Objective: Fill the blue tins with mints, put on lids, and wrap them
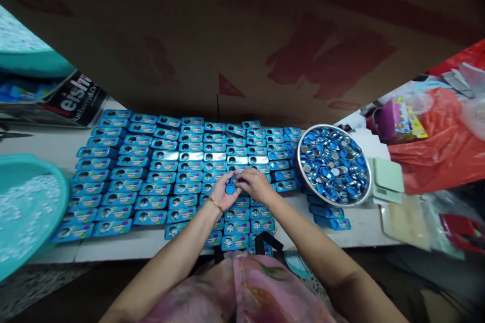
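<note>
My left hand [223, 193] is cupped around a few small round blue caps [230, 189], one lying face up in the palm. Over it, the fingers of my right hand [254, 182] are pinched together at the caps; what they grip is too small to make out. Both hands hover above rows of blue printed tins [155, 189], standing on edge with a round opening in the top of many. To the right stands a round metal bowl [298, 161] filled with blue and silver caps.
A tall cardboard box [197, 50] rises behind the rows. At the left sits a turquoise basin [60, 197] with small white pieces. Right of the bowl are a pale green scale [388, 176], a purple container [386, 121] and red plastic sheeting [443, 146].
</note>
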`<state>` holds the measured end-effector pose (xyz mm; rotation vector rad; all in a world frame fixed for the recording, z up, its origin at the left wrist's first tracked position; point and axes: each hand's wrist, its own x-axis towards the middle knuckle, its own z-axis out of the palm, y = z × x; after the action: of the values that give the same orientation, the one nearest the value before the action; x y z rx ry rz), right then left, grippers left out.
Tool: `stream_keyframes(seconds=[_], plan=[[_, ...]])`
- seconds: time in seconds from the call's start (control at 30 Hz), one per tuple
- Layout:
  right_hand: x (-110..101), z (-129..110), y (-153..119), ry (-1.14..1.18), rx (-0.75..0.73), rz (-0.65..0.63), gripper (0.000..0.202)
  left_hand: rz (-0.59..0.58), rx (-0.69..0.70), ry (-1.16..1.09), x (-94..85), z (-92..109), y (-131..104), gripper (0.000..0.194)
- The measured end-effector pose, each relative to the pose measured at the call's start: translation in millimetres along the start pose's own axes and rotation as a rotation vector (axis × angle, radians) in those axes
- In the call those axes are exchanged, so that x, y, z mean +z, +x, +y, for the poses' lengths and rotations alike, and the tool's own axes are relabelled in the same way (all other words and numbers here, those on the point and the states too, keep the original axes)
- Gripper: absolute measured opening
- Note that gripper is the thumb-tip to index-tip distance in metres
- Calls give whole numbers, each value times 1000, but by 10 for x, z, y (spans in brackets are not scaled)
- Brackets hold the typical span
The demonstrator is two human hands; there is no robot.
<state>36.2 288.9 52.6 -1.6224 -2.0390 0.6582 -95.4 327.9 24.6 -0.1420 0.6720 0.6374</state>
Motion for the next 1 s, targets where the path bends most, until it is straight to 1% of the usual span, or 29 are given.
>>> stream_keyframes(seconds=[0.07, 0.13, 0.2, 0.27, 0.3, 0.43, 0.5, 0.53, 0.63, 0.7, 0.77, 0.83, 0.9, 0.93, 1.0], plan=[[-37, -34, 6, -87, -26, -39, 14, -13, -8, 4, 23, -5, 21, 11], [-35, -90, 8, -160, -17, -57, 15, -32, -33, 20, 34, -6, 36, 12], [-15, -122, 8, -160, 5, -65, 15, -35, -27, 44, 30, -2, 44, 13], [-11, -92, 11, -62, 44, -50, 15, -20, 3, 63, 18, 12, 42, 13], [-25, -51, 15, 19, 88, -23, 15, -6, 17, 71, 12, 23, 38, 13], [-169, 215, 48, 412, 410, 148, 20, 69, 23, 81, 6, 77, 14, 11], [-233, 314, 58, 523, 517, 147, 22, 123, 36, 89, 13, 87, 10, 12], [-244, 336, 57, 538, 525, 118, 22, 142, 41, 102, 17, 83, 12, 14], [-170, 293, 18, 529, 436, 36, 20, 149, 80, 168, 13, 38, 24, 16], [-54, 225, -25, 588, 408, 28, 23, 127, 119, 226, -3, 0, 30, 15], [67, 177, -62, 703, 464, 40, 25, 112, 151, 281, -25, -25, 32, 14], [134, 182, -69, 787, 530, 54, 22, 104, 163, 315, -44, -31, 31, 15], [95, 255, -29, 787, 565, 93, 21, 96, 169, 317, -54, -19, 23, 16], [29, 319, 11, 746, 580, 124, 21, 93, 165, 308, -55, -10, 17, 16], [-180, 493, 132, 550, 618, 198, 20, 98, 154, 266, -55, 13, -7, 13]])
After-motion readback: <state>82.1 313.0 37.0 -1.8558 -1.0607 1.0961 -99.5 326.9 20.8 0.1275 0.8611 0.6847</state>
